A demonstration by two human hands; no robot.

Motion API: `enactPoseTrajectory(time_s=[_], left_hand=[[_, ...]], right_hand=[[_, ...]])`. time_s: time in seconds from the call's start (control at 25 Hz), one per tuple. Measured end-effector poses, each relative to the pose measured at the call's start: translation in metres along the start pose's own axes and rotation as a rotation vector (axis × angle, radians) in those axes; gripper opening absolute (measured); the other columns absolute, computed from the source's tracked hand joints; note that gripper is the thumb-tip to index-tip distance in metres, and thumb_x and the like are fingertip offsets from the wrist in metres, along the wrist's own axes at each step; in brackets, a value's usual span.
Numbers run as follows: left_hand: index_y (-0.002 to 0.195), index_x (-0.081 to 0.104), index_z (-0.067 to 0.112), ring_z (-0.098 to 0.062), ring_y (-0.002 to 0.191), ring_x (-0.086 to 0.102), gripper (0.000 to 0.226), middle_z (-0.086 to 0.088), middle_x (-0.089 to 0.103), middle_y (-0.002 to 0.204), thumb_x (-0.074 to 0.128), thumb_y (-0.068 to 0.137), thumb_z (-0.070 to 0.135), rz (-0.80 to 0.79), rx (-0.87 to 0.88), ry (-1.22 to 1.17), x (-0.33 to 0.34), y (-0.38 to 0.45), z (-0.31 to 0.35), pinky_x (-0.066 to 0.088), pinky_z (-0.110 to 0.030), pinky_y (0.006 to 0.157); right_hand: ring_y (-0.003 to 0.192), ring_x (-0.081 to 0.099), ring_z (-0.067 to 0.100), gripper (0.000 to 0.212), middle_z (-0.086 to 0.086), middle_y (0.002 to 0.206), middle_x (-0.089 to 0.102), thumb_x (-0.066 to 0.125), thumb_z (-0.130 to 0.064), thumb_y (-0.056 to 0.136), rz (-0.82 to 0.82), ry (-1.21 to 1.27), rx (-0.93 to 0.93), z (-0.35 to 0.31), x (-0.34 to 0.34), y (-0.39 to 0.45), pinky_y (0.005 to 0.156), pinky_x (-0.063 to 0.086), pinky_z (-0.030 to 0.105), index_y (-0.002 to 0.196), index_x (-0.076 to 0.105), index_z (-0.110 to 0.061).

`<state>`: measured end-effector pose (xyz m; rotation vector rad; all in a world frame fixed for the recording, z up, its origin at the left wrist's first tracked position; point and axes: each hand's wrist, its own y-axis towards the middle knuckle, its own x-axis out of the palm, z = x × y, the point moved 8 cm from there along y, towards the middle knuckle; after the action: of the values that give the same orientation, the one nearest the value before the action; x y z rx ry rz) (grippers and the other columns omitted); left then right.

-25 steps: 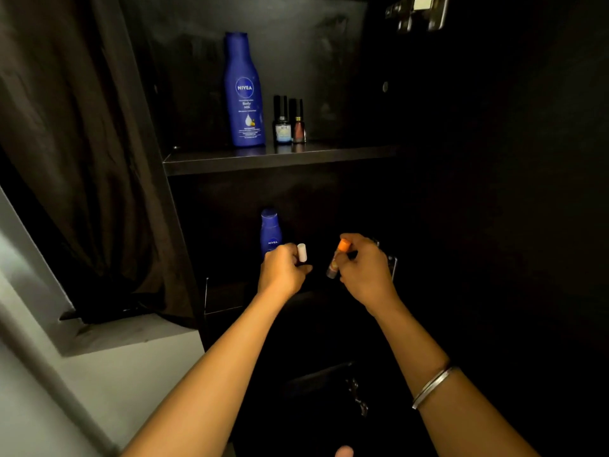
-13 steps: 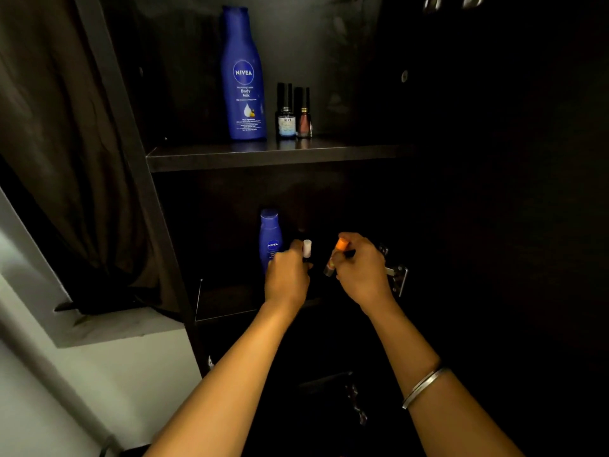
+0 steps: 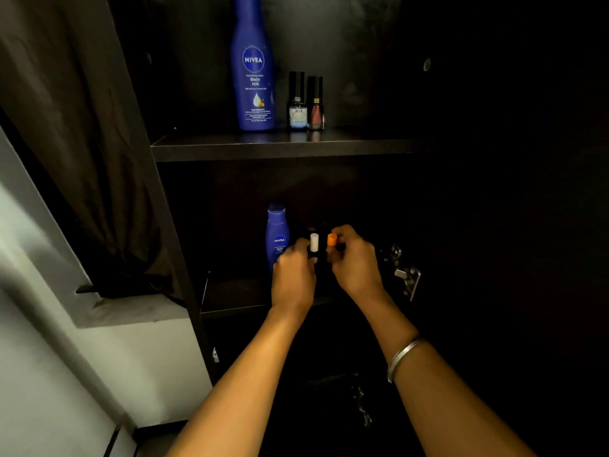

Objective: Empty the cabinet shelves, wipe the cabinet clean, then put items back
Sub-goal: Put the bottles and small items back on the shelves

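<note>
Two small bottles pinched, white-capped bottle (image 3: 314, 243) in my left hand (image 3: 292, 281), orange-capped bottle (image 3: 332, 240) in my right hand (image 3: 356, 262), both over the lower shelf (image 3: 230, 296). Small Nivea bottle (image 3: 277, 235) stands just beside my left knuckles; a careless nudge could topple it.

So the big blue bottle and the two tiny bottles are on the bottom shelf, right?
Not quite. The head view shows the big blue bottle and the two tiny bottles on the upper shelf, not the bottom one.
</note>
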<state>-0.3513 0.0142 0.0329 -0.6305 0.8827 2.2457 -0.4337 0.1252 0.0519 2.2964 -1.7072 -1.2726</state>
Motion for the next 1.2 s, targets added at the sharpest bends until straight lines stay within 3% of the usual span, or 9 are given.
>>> enactPoseTrajectory(time_s=[0.4,0.72,0.92,1.08,1.2], left_hand=[[0.117,0.061,0.011,-0.030,0.099,0.068,0.025,-0.013,0.070,0.106,0.065,0.092,0.010,0.028,-0.040,0.009,-0.003,-0.006,-0.003,0.057,-0.046,0.084],[0.113,0.063,0.008,-0.028,0.099,0.067,0.021,-0.014,0.069,0.106,0.067,0.093,0.014,0.046,-0.006,0.008,-0.010,-0.021,0.001,0.057,-0.043,0.084],[0.107,0.064,0.008,-0.027,0.090,0.068,0.020,-0.011,0.069,0.102,0.071,0.089,0.012,0.120,0.114,-0.018,-0.018,-0.036,0.000,0.058,-0.044,0.078],[0.116,0.063,0.010,-0.021,0.098,0.068,0.030,-0.007,0.066,0.114,0.072,0.087,0.010,0.100,0.169,-0.051,-0.022,-0.055,-0.012,0.059,-0.038,0.083],[0.110,0.066,0.007,-0.022,0.099,0.066,0.028,-0.006,0.064,0.111,0.073,0.083,0.004,0.112,0.291,-0.068,-0.029,-0.074,-0.015,0.056,-0.035,0.086]], right_hand=[[0.088,0.067,0.017,0.036,0.005,0.097,0.067,0.068,-0.012,0.089,-0.027,0.037,0.063,0.014,0.005,-0.001,0.072,0.051,0.025,0.121,0.052,-0.015],[0.086,0.065,0.017,0.037,0.002,0.093,0.064,0.068,-0.007,0.087,-0.032,0.018,0.089,0.017,0.004,-0.010,0.072,0.050,0.026,0.119,0.051,-0.014],[0.094,0.065,0.018,0.043,0.000,0.099,0.061,0.067,-0.003,0.087,-0.019,0.051,0.096,0.016,0.000,-0.023,0.083,0.056,0.033,0.126,0.050,-0.013],[0.100,0.066,0.021,0.046,0.009,0.111,0.065,0.067,-0.001,0.086,0.037,0.069,0.095,0.013,-0.004,-0.043,0.088,0.056,0.037,0.127,0.052,-0.012],[0.094,0.065,0.015,0.039,0.005,0.106,0.066,0.068,-0.005,0.087,0.127,0.060,0.102,0.010,-0.016,-0.065,0.084,0.056,0.027,0.123,0.055,-0.011]])
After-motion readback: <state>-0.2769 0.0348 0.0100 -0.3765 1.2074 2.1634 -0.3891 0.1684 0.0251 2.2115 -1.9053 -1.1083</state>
